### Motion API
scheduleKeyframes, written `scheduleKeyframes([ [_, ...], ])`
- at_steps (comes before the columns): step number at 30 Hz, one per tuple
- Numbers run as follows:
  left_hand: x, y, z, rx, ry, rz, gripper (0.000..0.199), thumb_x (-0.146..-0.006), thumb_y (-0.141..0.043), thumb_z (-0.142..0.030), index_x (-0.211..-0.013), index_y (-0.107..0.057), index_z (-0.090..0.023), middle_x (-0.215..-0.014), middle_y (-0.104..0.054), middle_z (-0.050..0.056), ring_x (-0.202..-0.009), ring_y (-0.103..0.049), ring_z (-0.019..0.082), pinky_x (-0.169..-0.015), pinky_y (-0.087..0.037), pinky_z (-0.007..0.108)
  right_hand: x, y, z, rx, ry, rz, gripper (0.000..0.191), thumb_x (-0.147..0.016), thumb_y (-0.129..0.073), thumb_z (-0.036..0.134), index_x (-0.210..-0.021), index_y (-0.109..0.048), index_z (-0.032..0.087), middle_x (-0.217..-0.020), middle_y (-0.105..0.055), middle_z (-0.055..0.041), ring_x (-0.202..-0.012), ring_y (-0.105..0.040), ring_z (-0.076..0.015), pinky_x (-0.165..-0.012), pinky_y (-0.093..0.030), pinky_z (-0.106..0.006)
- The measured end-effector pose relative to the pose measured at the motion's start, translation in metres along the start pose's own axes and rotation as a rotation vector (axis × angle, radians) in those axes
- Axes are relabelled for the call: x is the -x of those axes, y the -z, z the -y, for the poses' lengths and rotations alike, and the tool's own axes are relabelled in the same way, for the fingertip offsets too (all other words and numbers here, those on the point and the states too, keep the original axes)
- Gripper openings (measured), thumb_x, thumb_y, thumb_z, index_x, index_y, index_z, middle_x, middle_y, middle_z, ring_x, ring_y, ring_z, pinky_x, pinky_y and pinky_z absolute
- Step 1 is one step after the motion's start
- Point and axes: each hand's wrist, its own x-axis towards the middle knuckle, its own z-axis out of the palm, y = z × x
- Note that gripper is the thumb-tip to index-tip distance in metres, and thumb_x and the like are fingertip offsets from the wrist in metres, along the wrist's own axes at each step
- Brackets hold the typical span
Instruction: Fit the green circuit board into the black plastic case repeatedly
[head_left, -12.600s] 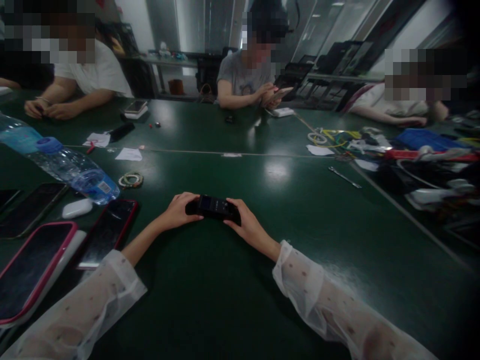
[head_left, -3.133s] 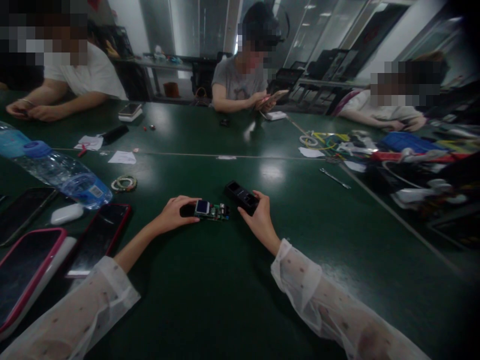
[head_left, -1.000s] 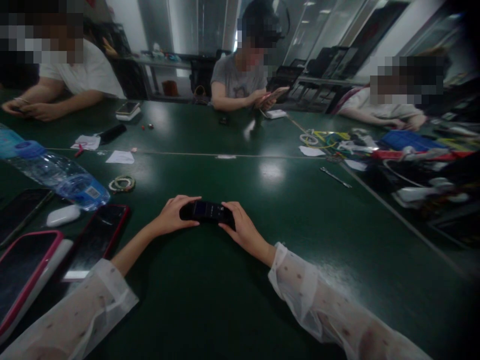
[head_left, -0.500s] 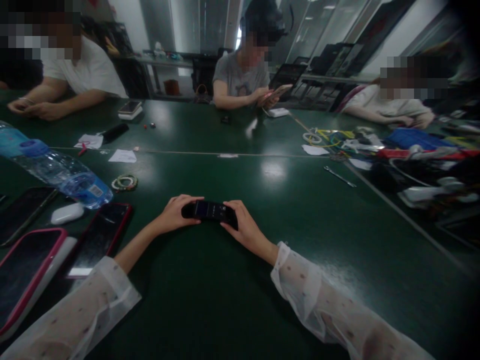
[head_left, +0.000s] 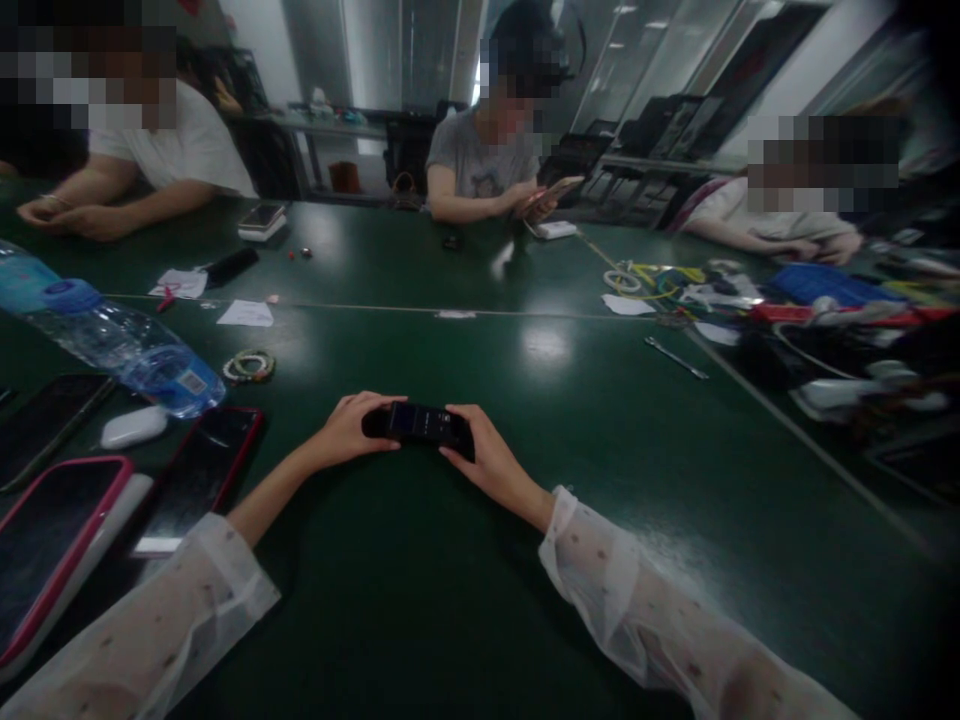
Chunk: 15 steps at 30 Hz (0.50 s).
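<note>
A black device with a lit screen [head_left: 421,423] is held between both hands, low over the green table [head_left: 420,580]. My left hand [head_left: 351,432] pinches its left end, thumb on the near side and fingers on the far side. At the right end, my right hand [head_left: 489,452] grips it the same way. Left of my hands lie a red-edged phone [head_left: 202,465], a white earbud case [head_left: 135,427] and a pink-framed phone [head_left: 56,550]. A beaded bracelet [head_left: 250,366] rests beyond them.
Water bottles [head_left: 112,335] lie at the left. A wrench [head_left: 675,358] is at the right, near cables [head_left: 660,280] and a blue item [head_left: 832,284]. Three people sit across the table; the middle person holds a phone [head_left: 556,190].
My hands and the black device have hardly moved. The view has shifted very slightly, and the right person's hands have moved a little.
</note>
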Motion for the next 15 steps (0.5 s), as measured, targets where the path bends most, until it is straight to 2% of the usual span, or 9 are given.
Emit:
scheduleKeyframes([
  [15, 0.0008, -0.0005, 0.0026, -0.010, -0.018, 0.004, 0.065, -0.075, -0.073, -0.048, -0.133, -0.048, -0.034, -0.130, -0.058, 0.003, -0.121, -0.049, 0.027, -0.104, -0.030, 0.047, 0.0009, -0.0008, -0.0024, -0.020, -0.018, 0.025, 0.060, -0.083, -0.064, 0.018, -0.134, -0.035, 0.025, -0.127, -0.052, -0.0106, -0.120, -0.053, -0.0253, -0.102, -0.046, -0.053],
])
